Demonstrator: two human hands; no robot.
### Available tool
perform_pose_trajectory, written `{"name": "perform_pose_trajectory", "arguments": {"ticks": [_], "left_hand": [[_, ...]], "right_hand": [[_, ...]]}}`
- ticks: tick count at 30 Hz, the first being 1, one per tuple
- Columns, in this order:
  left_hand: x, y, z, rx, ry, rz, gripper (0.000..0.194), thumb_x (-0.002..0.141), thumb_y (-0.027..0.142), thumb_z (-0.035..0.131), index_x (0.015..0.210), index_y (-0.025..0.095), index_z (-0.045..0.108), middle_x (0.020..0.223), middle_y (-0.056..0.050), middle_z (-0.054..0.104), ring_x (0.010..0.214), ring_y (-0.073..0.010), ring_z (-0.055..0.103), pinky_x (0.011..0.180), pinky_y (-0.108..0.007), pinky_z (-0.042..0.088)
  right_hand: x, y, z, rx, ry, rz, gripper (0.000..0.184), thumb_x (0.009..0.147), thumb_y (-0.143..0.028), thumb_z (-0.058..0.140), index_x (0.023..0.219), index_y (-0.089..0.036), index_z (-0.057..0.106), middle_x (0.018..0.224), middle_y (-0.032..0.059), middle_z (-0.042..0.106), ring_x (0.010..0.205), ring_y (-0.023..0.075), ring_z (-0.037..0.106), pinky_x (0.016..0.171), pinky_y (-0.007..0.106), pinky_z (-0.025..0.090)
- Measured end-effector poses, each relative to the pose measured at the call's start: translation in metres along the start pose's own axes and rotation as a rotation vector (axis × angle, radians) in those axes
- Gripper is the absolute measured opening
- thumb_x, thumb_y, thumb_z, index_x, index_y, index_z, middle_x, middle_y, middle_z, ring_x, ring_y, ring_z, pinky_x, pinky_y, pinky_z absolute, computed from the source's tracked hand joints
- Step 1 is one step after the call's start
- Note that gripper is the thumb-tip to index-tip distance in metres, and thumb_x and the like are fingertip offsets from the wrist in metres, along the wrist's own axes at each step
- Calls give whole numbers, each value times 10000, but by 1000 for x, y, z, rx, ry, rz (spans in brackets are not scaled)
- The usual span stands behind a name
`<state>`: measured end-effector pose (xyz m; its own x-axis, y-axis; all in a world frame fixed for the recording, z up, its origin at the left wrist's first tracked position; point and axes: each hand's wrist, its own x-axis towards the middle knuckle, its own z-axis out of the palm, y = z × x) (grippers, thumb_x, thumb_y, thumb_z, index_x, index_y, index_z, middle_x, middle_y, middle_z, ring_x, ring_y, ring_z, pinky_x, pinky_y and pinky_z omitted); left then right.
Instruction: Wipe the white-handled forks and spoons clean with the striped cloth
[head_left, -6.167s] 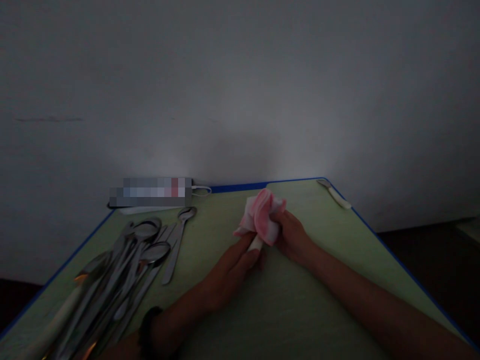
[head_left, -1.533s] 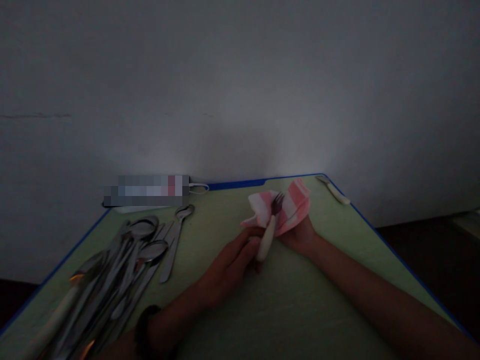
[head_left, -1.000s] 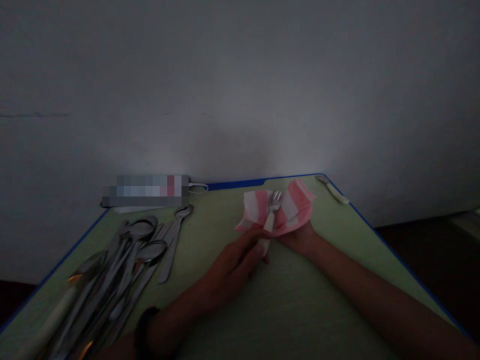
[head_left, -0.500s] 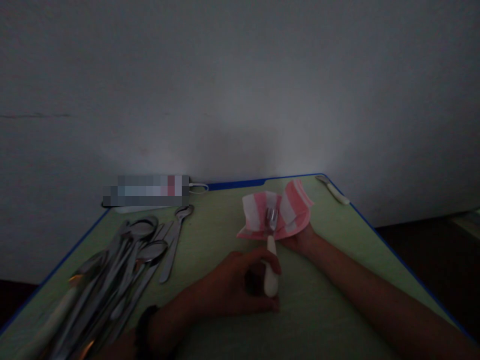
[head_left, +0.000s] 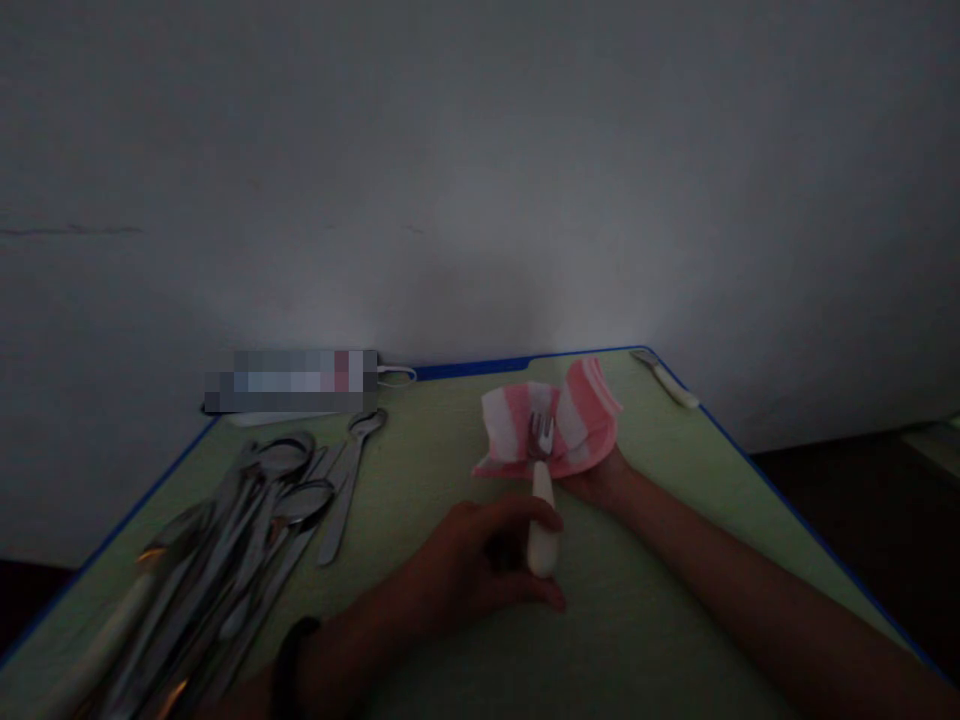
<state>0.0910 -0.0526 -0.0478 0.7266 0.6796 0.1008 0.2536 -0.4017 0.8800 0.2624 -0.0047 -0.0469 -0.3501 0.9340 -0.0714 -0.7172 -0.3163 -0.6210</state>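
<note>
My left hand (head_left: 480,560) is closed around the white handle of a small fork (head_left: 541,500), whose metal tines point away from me onto a pink-and-white striped cloth (head_left: 559,430). My right hand (head_left: 604,482) lies under the cloth and holds it bunched up around the tines; its fingers are mostly hidden by the fabric. Both hands rest on the pale green table (head_left: 600,620) with a blue edge.
A pile of several metal spoons and knives (head_left: 232,560) lies at the left of the table. A white-handled utensil (head_left: 667,378) lies at the far right corner. A flat blurred object (head_left: 292,382) sits at the back edge against the grey wall.
The cloth was bunched over the fork's head, then spread out behind the bare tines. My left hand slid back along the handle towards me. The right hand stayed under the cloth.
</note>
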Motion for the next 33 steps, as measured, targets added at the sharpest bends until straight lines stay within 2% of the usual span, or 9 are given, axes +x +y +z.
{"name": "perform_pose_trajectory", "arguments": {"ticks": [5,9,12,17,21,23,29,33], "left_hand": [[2,-2,1,143,206,308,469,632,400,745,1022,215,560,669,41,571,523,-77,482,507,-182,378],[2,0,2,194,239,380,480,622,389,758,1018,210,553,681,35,571,545,-84,491,529,-189,384],[2,3,3,221,222,332,450,641,384,749,1004,205,553,684,32,568,557,-88,502,525,-186,382],[0,10,2,256,112,161,354,708,338,702,1008,214,561,732,18,578,575,-92,515,533,-193,388],[2,15,2,235,19,19,353,718,311,680,1034,230,545,693,36,560,580,-102,517,527,-195,384],[3,16,2,231,10,-30,392,711,292,678,1069,242,524,651,53,537,565,-104,503,518,-195,377],[2,17,0,155,-41,-61,435,717,231,655,1120,262,495,736,38,579,588,-108,511,543,-210,408],[0,17,-2,-107,-129,-70,459,713,231,685,1123,247,481,940,-11,631,776,-139,599,671,-242,482]], "right_hand": [[0,1,-1,-27,-52,-14,388,806,-462,379,885,-157,605,819,87,662,937,241,583,892,479,402],[0,2,2,-57,-85,-15,372,815,-429,373,854,-147,612,772,85,661,893,237,598,865,464,428],[1,2,3,-64,-103,-23,340,825,-369,355,868,-150,612,756,78,660,853,225,606,831,450,450],[4,2,1,-47,-123,-32,320,824,-338,365,909,-148,607,745,70,656,799,210,608,781,433,473],[4,1,2,-26,-58,-15,280,817,-318,388,828,-147,609,693,59,644,756,202,608,778,418,478],[3,0,3,-7,-39,12,278,827,-300,372,828,-150,606,707,60,649,763,200,609,787,418,475],[3,0,1,22,-26,50,378,862,-343,290,856,-151,616,758,75,663,794,202,614,807,415,466],[2,-1,1,-7,16,61,438,873,-350,250,805,-148,633,698,69,658,766,199,620,801,401,470]]}}
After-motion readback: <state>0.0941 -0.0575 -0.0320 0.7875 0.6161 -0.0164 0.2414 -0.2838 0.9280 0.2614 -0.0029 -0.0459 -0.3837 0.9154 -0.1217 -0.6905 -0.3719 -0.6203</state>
